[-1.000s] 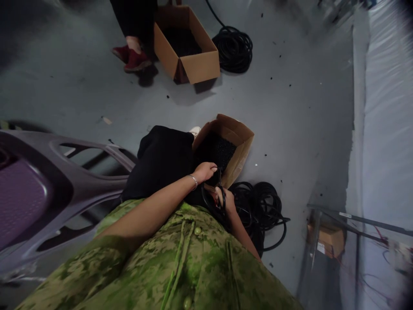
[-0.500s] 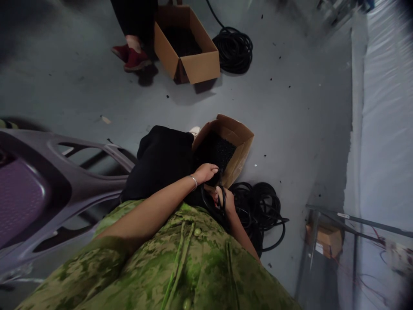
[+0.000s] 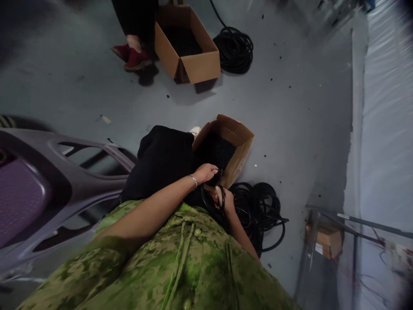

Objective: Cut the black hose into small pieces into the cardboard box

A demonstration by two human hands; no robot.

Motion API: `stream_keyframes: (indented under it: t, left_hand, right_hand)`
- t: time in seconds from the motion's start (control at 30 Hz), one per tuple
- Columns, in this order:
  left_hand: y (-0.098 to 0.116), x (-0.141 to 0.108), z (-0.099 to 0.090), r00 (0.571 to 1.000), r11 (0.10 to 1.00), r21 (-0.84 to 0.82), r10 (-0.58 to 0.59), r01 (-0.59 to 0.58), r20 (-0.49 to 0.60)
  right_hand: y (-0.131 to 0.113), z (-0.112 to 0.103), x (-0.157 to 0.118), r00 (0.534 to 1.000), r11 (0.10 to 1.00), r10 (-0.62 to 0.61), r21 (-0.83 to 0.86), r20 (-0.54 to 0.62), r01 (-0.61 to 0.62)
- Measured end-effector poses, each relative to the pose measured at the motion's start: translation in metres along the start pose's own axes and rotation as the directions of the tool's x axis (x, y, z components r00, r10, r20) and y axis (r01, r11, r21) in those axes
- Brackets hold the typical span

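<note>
My left hand [image 3: 206, 173] is closed in a pinch on a black hose [image 3: 204, 196] near its end, over the near side of an open cardboard box [image 3: 243, 148]. Small black pieces [image 3: 222, 150] lie inside that box. Just right of and below it, my right hand [image 3: 226, 200] is wrapped round the black handles of scissors [image 3: 222, 196], whose blades point up toward the hose end. The hose loops down beneath both hands. Exactly where the blades meet the hose is too small to tell.
Black hose coils [image 3: 264, 204] lie right of my lap. Ahead are another cardboard box [image 3: 201, 66], a second coil [image 3: 237, 49] and a person's red shoes [image 3: 137, 59]. A purple chair [image 3: 22, 193] stands left, a metal frame [image 3: 355, 228] right.
</note>
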State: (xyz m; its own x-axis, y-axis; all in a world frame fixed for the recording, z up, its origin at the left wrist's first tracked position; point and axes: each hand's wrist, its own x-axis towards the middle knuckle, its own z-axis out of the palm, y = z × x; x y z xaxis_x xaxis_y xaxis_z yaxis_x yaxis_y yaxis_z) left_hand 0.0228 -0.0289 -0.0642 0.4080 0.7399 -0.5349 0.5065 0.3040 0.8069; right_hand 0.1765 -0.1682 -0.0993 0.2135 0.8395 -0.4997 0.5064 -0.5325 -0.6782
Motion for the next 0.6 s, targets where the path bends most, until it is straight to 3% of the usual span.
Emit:
stream_keyframes:
  t: [0.33, 0.6]
  left_hand:
    - [0.007, -0.002, -0.004, 0.999, 0.993, 0.114, -0.033, 0.032, 0.008]
    - [0.016, -0.007, -0.005, 0.991, 0.986, 0.096, -0.135, 0.133, 0.016]
  right_hand:
    - [-0.008, 0.003, 0.001, 0.98, 0.97, -0.177, -0.185, -0.087, 0.159]
    - [-0.01, 0.007, 0.002, 0.974, 0.967, -0.196, -0.185, -0.111, 0.173]
